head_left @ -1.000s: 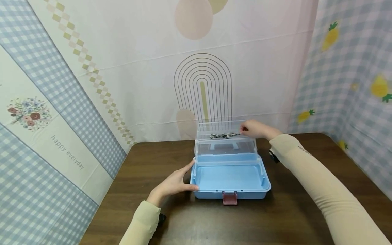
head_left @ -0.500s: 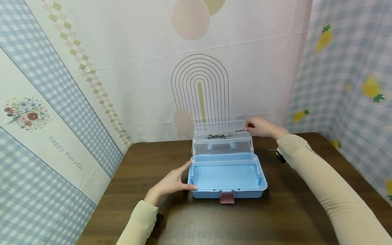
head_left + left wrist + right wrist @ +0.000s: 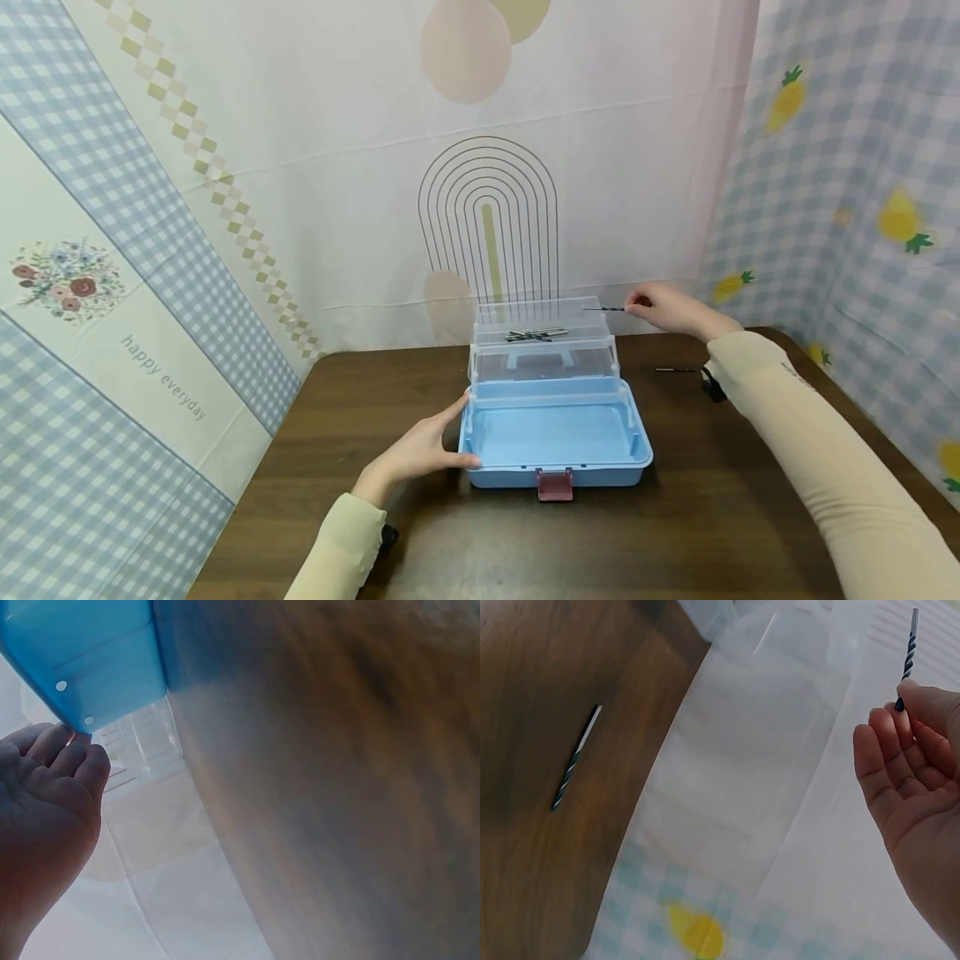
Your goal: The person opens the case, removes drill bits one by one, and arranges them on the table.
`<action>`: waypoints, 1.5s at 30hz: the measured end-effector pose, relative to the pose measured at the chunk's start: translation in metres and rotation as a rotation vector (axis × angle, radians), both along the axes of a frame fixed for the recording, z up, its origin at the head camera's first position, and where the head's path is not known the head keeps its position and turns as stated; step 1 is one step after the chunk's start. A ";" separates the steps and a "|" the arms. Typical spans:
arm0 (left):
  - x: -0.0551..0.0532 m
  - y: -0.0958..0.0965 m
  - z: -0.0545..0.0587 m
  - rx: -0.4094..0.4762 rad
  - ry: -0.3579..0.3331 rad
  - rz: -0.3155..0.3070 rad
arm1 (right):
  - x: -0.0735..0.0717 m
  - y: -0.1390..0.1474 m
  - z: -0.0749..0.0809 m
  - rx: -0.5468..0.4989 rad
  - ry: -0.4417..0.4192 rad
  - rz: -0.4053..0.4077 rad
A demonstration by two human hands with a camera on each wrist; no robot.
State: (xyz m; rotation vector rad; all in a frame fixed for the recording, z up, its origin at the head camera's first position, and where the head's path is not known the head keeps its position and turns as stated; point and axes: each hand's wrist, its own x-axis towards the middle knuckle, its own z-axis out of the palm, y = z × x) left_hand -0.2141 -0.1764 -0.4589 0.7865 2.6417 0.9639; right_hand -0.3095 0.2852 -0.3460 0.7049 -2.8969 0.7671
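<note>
Sleeves (image 3: 813,458), beige, come in from the lower left and lower right of the head view; dark lettering on the right one is too small to read. Beneath spreads a brown wood-grain table (image 3: 480,550). At lower centre a light-blue box (image 3: 558,433) sits open, with a translucent dark-pink latch (image 3: 555,486) hanging at its front. The left hand (image 3: 416,450), left of it, lies spread against its side, thumb at the front corner, the other fingers farther back. Right of the box, one drill bit (image 3: 676,370) lies on the table, silver shank leftward, dark fluted end rightward. Above the box's back, clear tiers (image 3: 540,360) rise in steps; in one lies a crossed heap of drill bits (image 3: 536,335), silver and black, too jumbled to count. Right of the tiers' top, the right hand (image 3: 667,308) pinches another bit, the held bit (image 3: 604,309), by its dark spiral end, plain silver shank pointing left. Behind hangs a pale cloth (image 3: 637,167) with arches at centre. On the blue-checked cloth (image 3: 45,433) at the left, "happy everyday" reads below printed flowers; yellow pineapples dot the checked cloth (image 3: 862,150) at upper right.
</note>
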 end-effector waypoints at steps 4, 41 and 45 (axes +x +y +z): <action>-0.003 0.004 0.000 0.005 -0.006 0.008 | -0.006 0.016 -0.002 0.001 0.008 -0.021; -0.011 0.014 0.001 -0.008 -0.021 0.045 | -0.004 0.104 -0.061 0.126 -0.042 -0.043; -0.011 0.014 0.001 -0.008 -0.018 0.047 | -0.002 0.106 -0.070 0.129 -0.066 -0.047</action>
